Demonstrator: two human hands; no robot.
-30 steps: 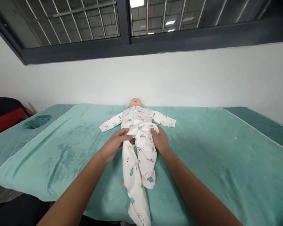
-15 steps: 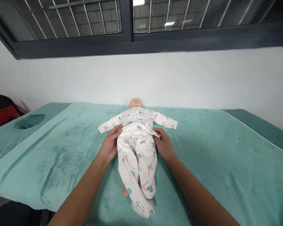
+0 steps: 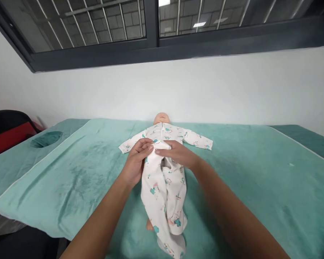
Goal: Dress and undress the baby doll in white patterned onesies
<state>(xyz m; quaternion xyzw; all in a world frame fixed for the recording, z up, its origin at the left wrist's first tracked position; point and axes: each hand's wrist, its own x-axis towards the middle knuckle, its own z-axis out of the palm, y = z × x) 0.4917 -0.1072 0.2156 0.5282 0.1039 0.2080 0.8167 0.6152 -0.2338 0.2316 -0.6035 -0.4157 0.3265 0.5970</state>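
Observation:
A baby doll (image 3: 161, 118) lies on its back on a teal towel (image 3: 78, 169), head toward the wall. It wears a white printed sleepsuit (image 3: 164, 187) with sleeves spread to both sides. My left hand (image 3: 136, 162) pinches the sleepsuit fabric at the doll's belly from the left. My right hand (image 3: 176, 154) lies across the belly with fingers closed on the same fold. One bare doll foot (image 3: 149, 225) shows beside the loose trouser legs near the front edge.
The towel covers a massage bed with a face hole (image 3: 45, 139) at the left. A red and black chair (image 3: 8, 133) stands at far left. A white wall and dark window frame (image 3: 151, 39) rise behind the bed.
Both hands moved from the doll's sides to the middle of its belly and gathered the sleepsuit fabric there. The trouser legs shifted slightly right.

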